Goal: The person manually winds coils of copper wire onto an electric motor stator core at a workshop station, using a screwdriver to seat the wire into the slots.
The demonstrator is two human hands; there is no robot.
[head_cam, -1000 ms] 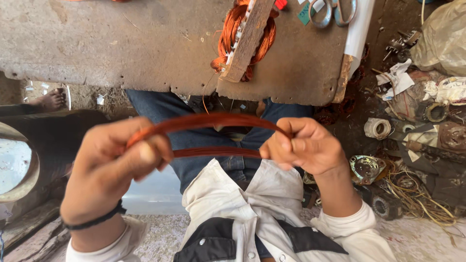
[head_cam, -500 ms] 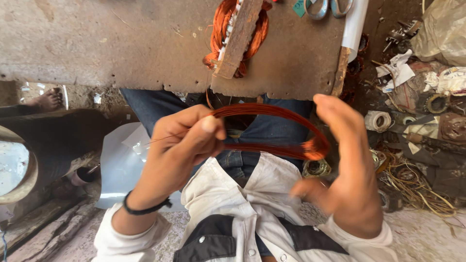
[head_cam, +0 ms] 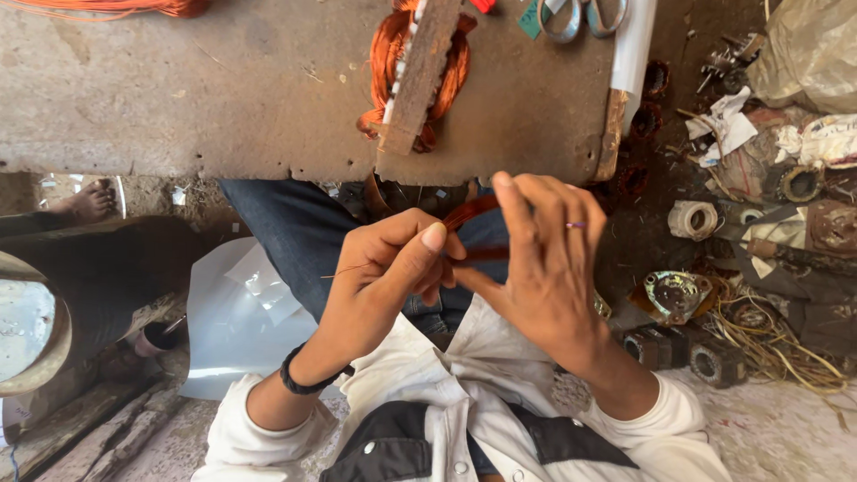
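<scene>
Both hands have closed in toward each other since the earlier views: the copper-wire loop (head_cam: 470,234), formerly stretched wide between them, is now gathered into a narrow band at frame centre, above the lap.

Nearest, at 6 o'clock, lies a white jacket with dark panels and snap buttons. The left hand (head_cam: 393,268), with a black band at its wrist, pinches the loop between thumb and curled fingers; a single fine strand trails from it toward 9 o'clock. The right hand (head_cam: 540,259), bearing a thin ring, is spread flat with fingers extended, back to the camera, its palm side against the loop. Whether it grips the wire cannot be told, as the hand hides the contact. The loop is glossy, reddish-brown, a bundle of many thin strands.

Behind the hands, dark blue denim covers the legs. At 8 o'clock a smooth white sheet (head_cam: 237,317) lies on the ground.

At 12 o'clock stands a rough, pitted grey slab (head_cam: 223,89) with chipped edges. On it rests a worn wooden strip (head_cam: 420,76) wound with bright orange copper coil (head_cam: 386,54). Metal scissors (head_cam: 580,13) lie at 1 o'clock.

At 3 o'clock the dirt floor holds scattered parts: a white tape roll (head_cam: 694,219), a round metal housing (head_cam: 674,293), yellowish tangled wire (head_cam: 777,344).
</scene>
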